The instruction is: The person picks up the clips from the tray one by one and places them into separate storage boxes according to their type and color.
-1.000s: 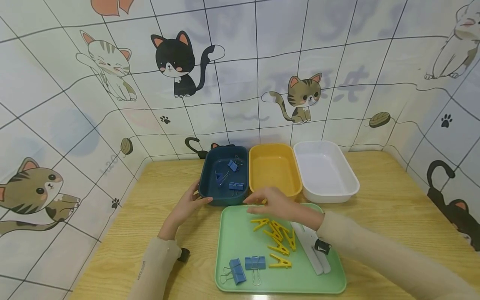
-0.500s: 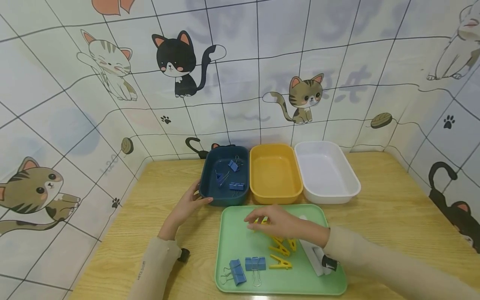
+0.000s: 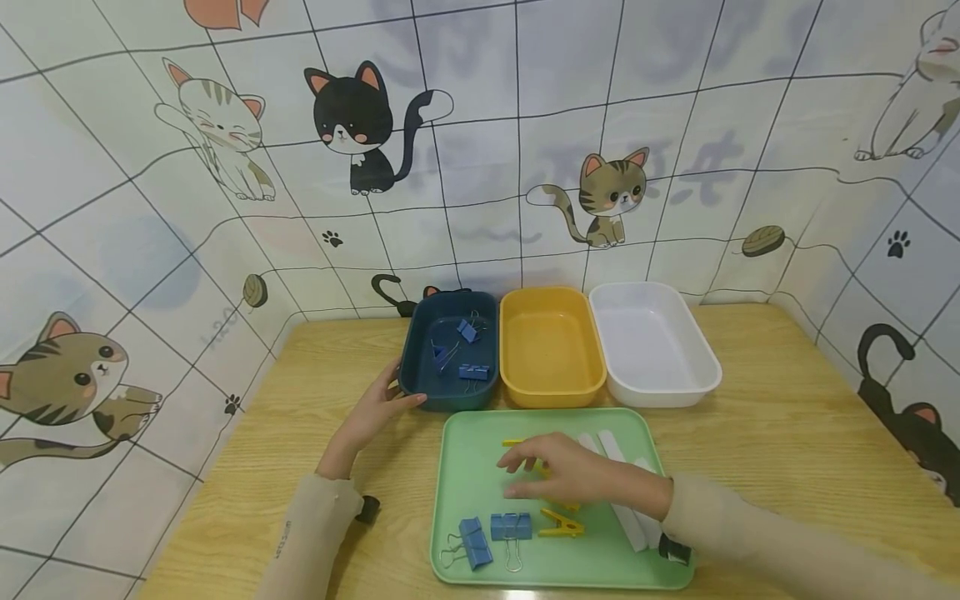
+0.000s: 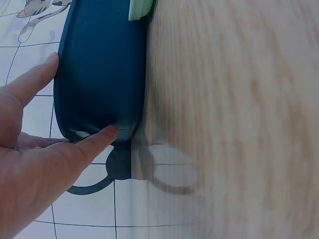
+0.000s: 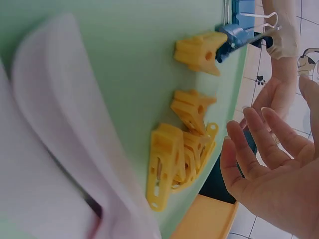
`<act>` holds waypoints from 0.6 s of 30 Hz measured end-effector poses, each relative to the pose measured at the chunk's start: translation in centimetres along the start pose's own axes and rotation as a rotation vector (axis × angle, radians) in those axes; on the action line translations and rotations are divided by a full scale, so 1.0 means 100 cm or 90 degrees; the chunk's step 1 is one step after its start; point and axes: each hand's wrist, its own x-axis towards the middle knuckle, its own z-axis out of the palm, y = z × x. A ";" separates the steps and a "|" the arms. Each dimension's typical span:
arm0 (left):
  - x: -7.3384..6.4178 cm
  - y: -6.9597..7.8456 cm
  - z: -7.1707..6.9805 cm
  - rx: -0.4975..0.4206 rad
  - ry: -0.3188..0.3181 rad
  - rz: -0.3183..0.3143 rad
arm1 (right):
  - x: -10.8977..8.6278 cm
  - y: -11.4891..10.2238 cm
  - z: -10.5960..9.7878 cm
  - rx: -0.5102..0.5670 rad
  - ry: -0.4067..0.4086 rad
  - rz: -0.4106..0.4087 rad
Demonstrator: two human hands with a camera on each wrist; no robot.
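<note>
My left hand (image 3: 375, 408) touches the near left corner of a dark blue bin (image 3: 450, 404), thumb and fingers spread along its outer walls. In the left wrist view its extended fingers (image 4: 94, 142) rest at the bin's side and rim. A few blue binder clips (image 3: 473, 372) lie inside the bin. My right hand (image 3: 555, 471) hovers over the green tray (image 3: 468, 467), fingers loosely bent with nothing between them. Below it lie several yellow clothespins (image 5: 167, 154), partly hidden in the head view. Two larger blue binder clips (image 3: 511, 527) lie at the tray's front left.
A yellow bin (image 3: 551, 342) and a white bin (image 3: 652, 342) stand right of the blue one, behind the tray. White flat strips with rounded ends (image 3: 630, 525) lie on the tray's right side. A cat-patterned wall covering (image 3: 480, 167) rises behind the wooden table (image 3: 765, 433).
My right hand has moved from near the bins' front edge down toward the middle of the tray, over the clothespins. The left hand has stayed at the blue bin.
</note>
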 end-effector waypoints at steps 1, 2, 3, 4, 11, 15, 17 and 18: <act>0.000 0.000 0.000 0.000 0.001 -0.001 | -0.001 0.001 0.001 -0.001 -0.002 -0.002; 0.000 0.000 0.000 0.000 0.001 -0.002 | -0.003 0.001 0.002 -0.001 -0.005 -0.004; 0.000 0.000 0.001 0.001 0.002 -0.003 | -0.004 0.001 0.003 0.000 -0.009 -0.005; 0.000 0.000 0.001 0.000 0.003 -0.005 | -0.005 0.002 0.004 0.001 -0.013 -0.004; -0.001 0.001 0.001 -0.002 0.002 0.001 | -0.010 -0.002 0.007 0.012 -0.038 0.006; -0.001 0.002 0.001 -0.001 0.003 0.003 | -0.011 -0.001 0.010 -0.002 -0.052 0.022; -0.001 0.002 0.001 -0.001 0.003 0.003 | -0.012 -0.001 0.012 -0.014 -0.056 0.025; -0.001 0.002 0.001 -0.001 0.004 0.003 | -0.012 0.000 0.012 -0.019 -0.057 0.024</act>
